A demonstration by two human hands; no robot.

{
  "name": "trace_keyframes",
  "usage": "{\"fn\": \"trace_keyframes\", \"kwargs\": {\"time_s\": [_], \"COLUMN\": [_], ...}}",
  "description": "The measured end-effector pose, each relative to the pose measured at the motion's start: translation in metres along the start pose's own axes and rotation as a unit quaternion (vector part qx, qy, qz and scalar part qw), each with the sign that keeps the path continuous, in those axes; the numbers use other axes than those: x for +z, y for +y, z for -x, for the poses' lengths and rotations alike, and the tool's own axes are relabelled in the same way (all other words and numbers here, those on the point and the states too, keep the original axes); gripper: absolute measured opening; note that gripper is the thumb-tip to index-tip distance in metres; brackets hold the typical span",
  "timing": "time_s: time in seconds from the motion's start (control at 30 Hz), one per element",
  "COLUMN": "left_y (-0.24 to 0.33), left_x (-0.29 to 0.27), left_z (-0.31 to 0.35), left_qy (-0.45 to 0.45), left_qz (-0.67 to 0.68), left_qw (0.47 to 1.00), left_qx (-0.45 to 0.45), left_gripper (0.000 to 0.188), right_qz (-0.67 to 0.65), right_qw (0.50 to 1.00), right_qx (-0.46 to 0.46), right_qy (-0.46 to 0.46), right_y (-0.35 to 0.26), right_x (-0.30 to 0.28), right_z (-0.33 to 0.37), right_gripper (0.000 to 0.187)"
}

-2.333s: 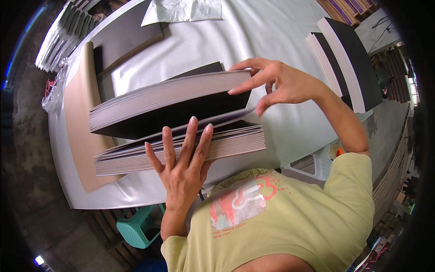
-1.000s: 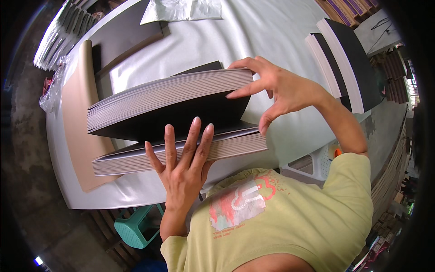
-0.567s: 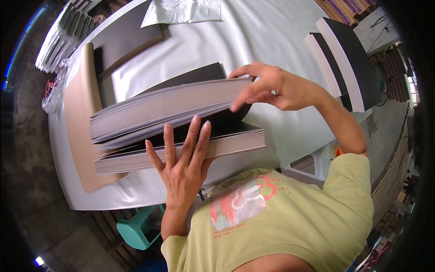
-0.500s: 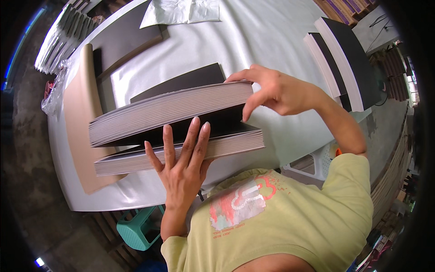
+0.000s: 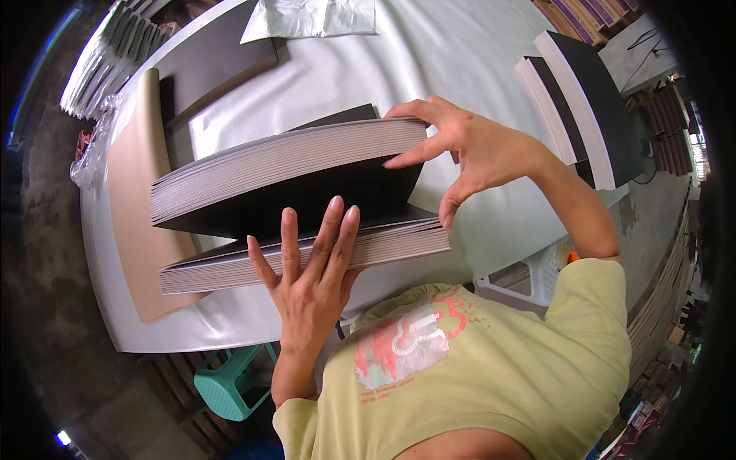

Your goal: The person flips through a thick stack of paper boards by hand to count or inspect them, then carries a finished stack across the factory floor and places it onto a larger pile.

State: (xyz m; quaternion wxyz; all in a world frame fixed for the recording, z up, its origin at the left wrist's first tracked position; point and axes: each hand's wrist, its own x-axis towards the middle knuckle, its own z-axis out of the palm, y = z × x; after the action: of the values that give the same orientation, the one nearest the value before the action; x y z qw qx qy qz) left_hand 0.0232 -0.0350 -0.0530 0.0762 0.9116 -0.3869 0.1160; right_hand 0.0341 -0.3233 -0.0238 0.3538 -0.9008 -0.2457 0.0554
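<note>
A thick book (image 5: 295, 159) with stiff pages, pale layered edges and black faces is parted in a wedge that opens toward me. My right hand (image 5: 471, 146) holds the raised upper part at its right corner, one finger over the top and another under it. Its thumb reaches down to the right corner of the lower part. My left hand (image 5: 310, 280) lies with spread, straight fingers against the front edge of the lower part, fingertips up in the gap. The left thumb is mostly hidden. Behind the book, a black flat piece (image 5: 337, 116) shows partly.
Two thick black books (image 5: 590, 107) stand at the table's right. On the left are a curled tan sheet (image 5: 134, 199) and a dark board (image 5: 215, 65). Clear plastic film (image 5: 310, 17) lies at the back of the white-covered table (image 5: 460, 69). A green stool (image 5: 230, 387) stands below.
The upper part of the book has risen and the gap has widened. My right thumb has moved down to the lower part's corner. My left hand has stayed nearly in place.
</note>
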Motion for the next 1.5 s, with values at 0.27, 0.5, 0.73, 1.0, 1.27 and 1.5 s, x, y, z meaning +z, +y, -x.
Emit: {"fn": "trace_keyframes", "kwargs": {"time_s": [0.27,0.5,0.73,1.0,1.27,1.5], "left_y": [0.001,0.001,0.0,-0.002,-0.002,-0.003], "left_x": [-0.001,-0.002,-0.001,0.003,0.002,0.004], "left_z": [0.001,-0.001,0.001,0.005,0.007,0.008], "left_qy": [-0.003,0.001,0.009,0.015,0.005,0.02], "left_qz": [0.011,0.006,0.006,0.007,0.005,-0.002], "left_qw": [1.0,1.0,1.0,1.0,1.0,1.0], "left_qx": [-0.006,0.0,0.004,0.01,0.01,0.009], "left_gripper": [0.074,0.077,0.074,0.074,0.072,0.069], "right_qz": [0.003,-0.001,-0.044,-0.044,-0.054,-0.081], "right_qw": [1.0,0.999,0.998,0.997,0.996,0.991], "right_qx": [0.023,0.035,0.048,0.067,0.077,0.105], "right_qy": [0.017,0.006,-0.007,-0.009,-0.012,-0.03], "right_y": [0.002,0.003,0.007,0.004,0.004,0.001], "right_x": [-0.002,-0.004,-0.004,-0.006,-0.007,-0.014], "right_z": [-0.003,-0.005,-0.006,-0.007,-0.008,-0.01], "right_gripper": [0.075,0.074,0.072,0.071,0.07,0.053]}}
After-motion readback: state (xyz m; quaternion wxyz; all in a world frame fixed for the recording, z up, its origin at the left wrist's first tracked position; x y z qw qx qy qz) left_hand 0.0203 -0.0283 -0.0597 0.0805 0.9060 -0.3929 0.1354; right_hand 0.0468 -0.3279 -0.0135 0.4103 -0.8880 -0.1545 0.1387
